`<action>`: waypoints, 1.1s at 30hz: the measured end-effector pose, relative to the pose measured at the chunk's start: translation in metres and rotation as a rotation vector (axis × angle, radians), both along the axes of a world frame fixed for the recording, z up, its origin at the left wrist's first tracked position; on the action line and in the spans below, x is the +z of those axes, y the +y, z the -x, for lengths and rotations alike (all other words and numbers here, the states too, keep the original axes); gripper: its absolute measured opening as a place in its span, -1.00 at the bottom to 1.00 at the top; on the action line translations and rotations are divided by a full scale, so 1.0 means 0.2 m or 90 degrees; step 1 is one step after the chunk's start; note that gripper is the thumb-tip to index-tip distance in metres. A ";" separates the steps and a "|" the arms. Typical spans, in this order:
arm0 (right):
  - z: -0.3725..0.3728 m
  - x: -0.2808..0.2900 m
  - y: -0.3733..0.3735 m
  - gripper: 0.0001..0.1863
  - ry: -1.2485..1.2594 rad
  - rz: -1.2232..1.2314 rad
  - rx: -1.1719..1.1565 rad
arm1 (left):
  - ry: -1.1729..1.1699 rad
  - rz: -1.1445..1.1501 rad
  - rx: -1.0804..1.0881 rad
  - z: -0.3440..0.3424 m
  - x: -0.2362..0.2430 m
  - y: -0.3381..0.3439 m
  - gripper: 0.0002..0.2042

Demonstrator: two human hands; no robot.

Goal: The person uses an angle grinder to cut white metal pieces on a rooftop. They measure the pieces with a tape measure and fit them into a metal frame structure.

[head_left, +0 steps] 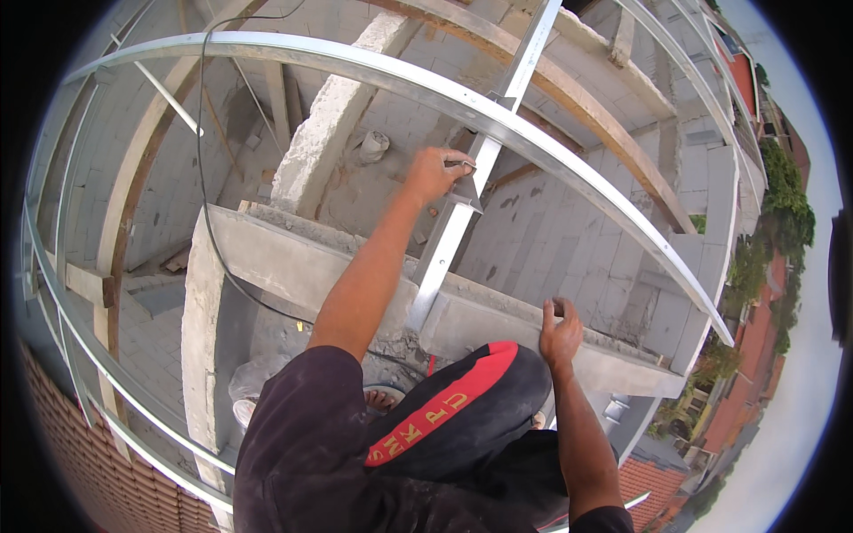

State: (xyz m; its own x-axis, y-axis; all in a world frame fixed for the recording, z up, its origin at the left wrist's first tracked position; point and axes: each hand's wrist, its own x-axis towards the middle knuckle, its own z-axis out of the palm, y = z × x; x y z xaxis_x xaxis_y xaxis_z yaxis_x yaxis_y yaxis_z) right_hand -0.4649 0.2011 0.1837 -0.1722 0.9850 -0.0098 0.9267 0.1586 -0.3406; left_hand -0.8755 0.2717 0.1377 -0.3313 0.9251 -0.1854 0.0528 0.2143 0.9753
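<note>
As you sit or crouch over the open framework, legible writing is confined to your trousers (475, 417), where yellow capital letters run along a red stripe on the leg. Faint marks on the silver bar (438, 264) are too small to read.

The bar's long axis runs away from you, tilting to the right, from its near end at the concrete beam (533, 330) to the upper edge of view; it crosses a long metal rail (355, 59) that appears bowed in this lens. On the bar, between the beam and that crossing, sits a grey sheet-metal bracket (467, 192), angular with a pointed corner.

Your left hand (435, 174) has thumb and fingers drawn together, pinching the bracket's upper edge. Your right hand (562, 334) is half open, fingers loosely curled, with nothing visible in its hold; you cannot tell whether it touches the beam just beside it.

The bar is smooth and bright, the beam grey and flat-faced. Beyond stand a rough, crumbly pale concrete member (330, 124), brown timber (591, 111) and grey block walls (569, 244).
</note>
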 end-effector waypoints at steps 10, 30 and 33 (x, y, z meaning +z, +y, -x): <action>-0.02 -0.03 -0.01 -0.64 -0.001 -0.037 0.007 | 0.183 0.105 0.110 -0.05 -0.10 -0.05 -0.71; -0.05 -0.04 0.00 -0.68 -0.001 -0.027 -0.012 | -0.024 0.053 -0.288 0.01 0.10 -0.48 -0.24; -0.03 -0.04 0.00 -0.68 0.000 -0.018 -0.015 | 0.042 0.071 -0.291 0.04 0.08 -0.47 -0.16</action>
